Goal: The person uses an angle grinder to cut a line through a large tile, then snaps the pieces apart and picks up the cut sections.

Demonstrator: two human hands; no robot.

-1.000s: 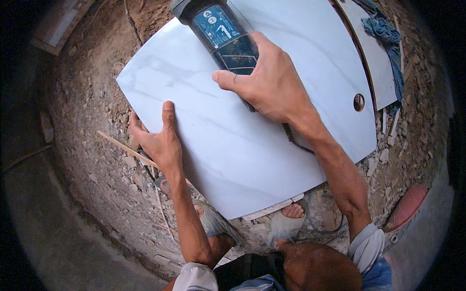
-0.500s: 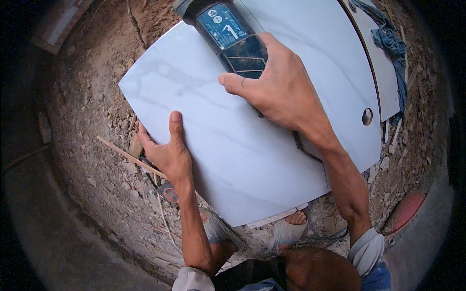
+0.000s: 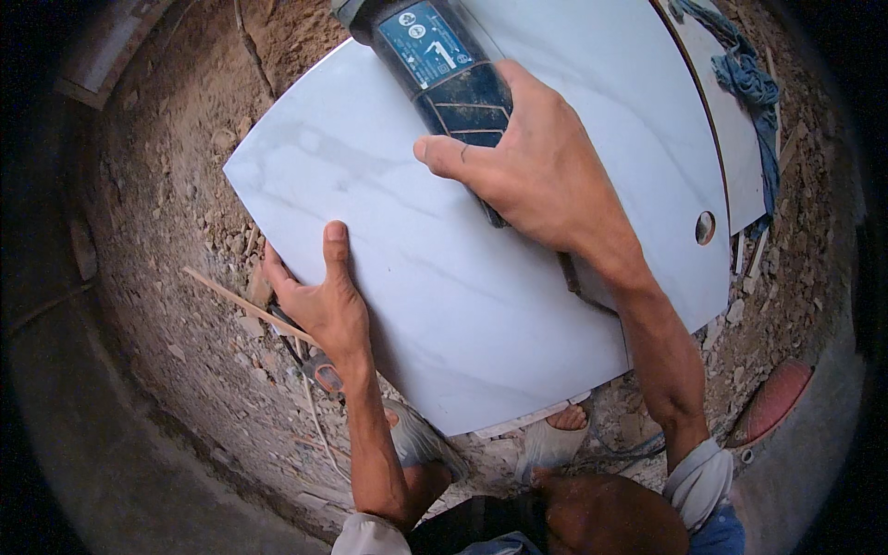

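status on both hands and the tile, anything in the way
Right hand gripping power tool. Left hand at edge of marbled white tile, thumb on top. Tool's cord trailing over tile.

We see cool, soft light fall brightest on the pale panel (image 3: 481,314), with a faint shadow beside the left hand (image 3: 328,310). We find the rubble (image 3: 176,305) dimmer, while the fisheye view bends straight edges and darkens to a black rim.

Blue label (image 3: 426,44) on dark power tool (image 3: 464,109) in your right hand (image 3: 548,171): two round white pictograms (image 3: 415,31), larger white symbol (image 3: 438,53) near them, fine white print too small to read.
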